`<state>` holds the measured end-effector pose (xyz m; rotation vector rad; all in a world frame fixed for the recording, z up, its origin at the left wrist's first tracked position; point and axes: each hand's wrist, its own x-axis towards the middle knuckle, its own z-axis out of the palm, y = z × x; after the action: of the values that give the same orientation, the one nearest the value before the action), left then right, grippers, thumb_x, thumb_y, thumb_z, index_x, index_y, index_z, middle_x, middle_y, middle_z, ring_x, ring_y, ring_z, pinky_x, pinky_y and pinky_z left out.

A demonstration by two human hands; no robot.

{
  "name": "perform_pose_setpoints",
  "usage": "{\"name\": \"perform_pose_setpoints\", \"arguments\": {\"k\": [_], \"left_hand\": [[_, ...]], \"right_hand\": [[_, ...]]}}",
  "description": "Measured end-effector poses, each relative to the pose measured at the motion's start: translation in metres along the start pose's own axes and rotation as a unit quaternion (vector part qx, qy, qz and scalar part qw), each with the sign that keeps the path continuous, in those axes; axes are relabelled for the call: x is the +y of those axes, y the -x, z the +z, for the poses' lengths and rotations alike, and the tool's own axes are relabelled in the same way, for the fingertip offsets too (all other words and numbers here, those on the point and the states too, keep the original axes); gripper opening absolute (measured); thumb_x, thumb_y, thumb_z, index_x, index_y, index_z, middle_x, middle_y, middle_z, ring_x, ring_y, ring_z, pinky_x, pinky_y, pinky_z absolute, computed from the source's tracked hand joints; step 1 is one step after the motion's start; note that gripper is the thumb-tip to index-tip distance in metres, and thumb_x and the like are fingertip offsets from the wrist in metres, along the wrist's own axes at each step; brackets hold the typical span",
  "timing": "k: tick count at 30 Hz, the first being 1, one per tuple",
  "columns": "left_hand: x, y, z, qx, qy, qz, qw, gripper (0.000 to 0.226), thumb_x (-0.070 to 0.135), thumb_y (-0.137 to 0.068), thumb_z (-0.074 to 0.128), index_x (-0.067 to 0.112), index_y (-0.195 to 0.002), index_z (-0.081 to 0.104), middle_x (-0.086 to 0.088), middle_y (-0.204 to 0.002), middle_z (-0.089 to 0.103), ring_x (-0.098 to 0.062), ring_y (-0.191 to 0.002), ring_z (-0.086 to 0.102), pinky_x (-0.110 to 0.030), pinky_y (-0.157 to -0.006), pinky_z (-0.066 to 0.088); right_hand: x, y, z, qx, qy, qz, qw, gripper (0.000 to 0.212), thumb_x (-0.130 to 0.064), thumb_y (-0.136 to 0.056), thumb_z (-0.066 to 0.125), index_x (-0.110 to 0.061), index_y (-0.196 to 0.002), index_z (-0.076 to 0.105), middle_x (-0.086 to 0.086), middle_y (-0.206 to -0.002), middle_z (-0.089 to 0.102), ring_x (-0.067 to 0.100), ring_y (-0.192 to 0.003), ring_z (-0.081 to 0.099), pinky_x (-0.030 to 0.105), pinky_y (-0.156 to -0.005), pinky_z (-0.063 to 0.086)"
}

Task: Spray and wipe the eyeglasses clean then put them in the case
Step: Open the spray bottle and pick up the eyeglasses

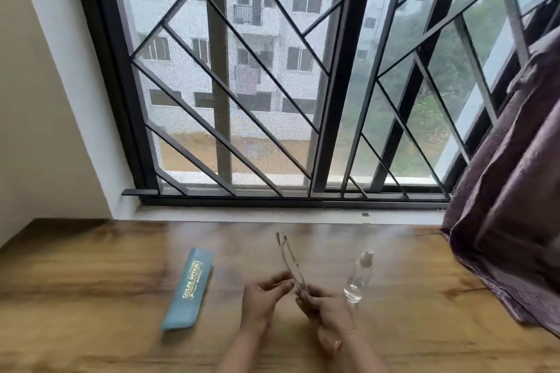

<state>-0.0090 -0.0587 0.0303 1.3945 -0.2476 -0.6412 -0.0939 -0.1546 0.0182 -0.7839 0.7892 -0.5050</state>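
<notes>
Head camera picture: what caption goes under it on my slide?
Thin eyeglasses held by left hand and right hand over a wooden table, between blue case and spray bottle.

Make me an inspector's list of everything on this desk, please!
Surface: wooden table, shiny.
Job's things: eyeglasses held in both hands; blue case lying flat to the left of the hands; clear spray bottle standing to their right; no cloth seen.
Clutter: nothing seen.
Hands: left hand pinches the eyeglasses; right hand holds them.
Cables: nothing seen.
Surroundings: barred window ahead; purple curtain at right, draped onto the table.
</notes>
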Motion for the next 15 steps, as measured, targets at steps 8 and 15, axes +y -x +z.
{"name": "perform_pose_setpoints", "arguments": {"k": [8, 15], "left_hand": [[0.018, 0.010, 0.016, 0.089, -0.191, 0.170, 0.963, 0.008, 0.008, -0.073, 0.076, 0.014, -0.078, 0.077, 0.011, -0.067, 0.072, -0.001, -0.065, 0.067, -0.020, -0.062, 0.053], [0.022, -0.009, -0.013, 0.073, -0.580, 0.378, 0.718, 0.028, 0.013, -0.053, 0.084, 0.014, -0.051, 0.056, 0.003, -0.050, 0.053, -0.020, -0.045, 0.052, -0.022, -0.035, 0.037]], "right_hand": [[0.010, 0.007, 0.005, -0.025, -0.044, 0.075, 0.996, 0.030, 0.031, -0.074, 0.042, 0.018, -0.094, 0.059, 0.020, -0.066, 0.064, 0.025, -0.054, 0.065, 0.027, -0.051, 0.057], [-0.017, 0.007, -0.005, 0.145, 0.184, -0.252, 0.939, 0.026, 0.010, -0.080, 0.062, 0.003, -0.105, 0.067, 0.008, -0.095, 0.069, 0.006, -0.076, 0.065, 0.007, -0.070, 0.050]]}}
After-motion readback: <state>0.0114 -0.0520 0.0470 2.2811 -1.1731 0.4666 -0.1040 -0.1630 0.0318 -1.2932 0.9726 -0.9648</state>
